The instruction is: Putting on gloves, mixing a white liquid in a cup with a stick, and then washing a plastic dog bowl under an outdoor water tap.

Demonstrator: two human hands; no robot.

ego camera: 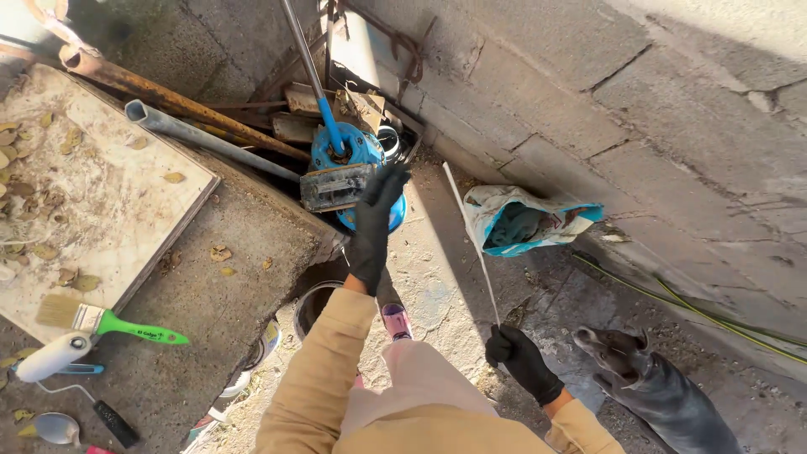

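The left hand [372,227], in a black glove, reaches far forward with its fingers spread apart and touches the near edge of a rusty grey metal plate [335,187] that lies against a round blue plastic bucket [357,151]. A long tool with a blue grip and bare steel shaft [315,80] rises out of that bucket toward the far left. The right hand [514,351], also black-gloved, is clamped in a fist around the near end of a thin white rod [472,244], which slants away to the far left, ending near the bucket.

Just right of the rod, against the foot of the grey block wall [639,126], lies a crumpled white and turquoise sack [525,220]. A grey dog [651,382] stands at the near right, close to the right hand, its head turned toward it. Thin green cords [698,307] run along the ground by the wall.

On the left, a concrete ledge [218,303] carries a pale, leaf-strewn board [92,193]. Near the board's near edge lie a paintbrush with a green handle [109,321], a white paint roller [55,357] and a metal spoon [55,427]. A grey pipe [202,139] and a rusty pipe [168,99] slant along the far side of the ledge. Below the left forearm a dark round bucket [313,304] sits on the ground, beside a pink shoe [395,319].
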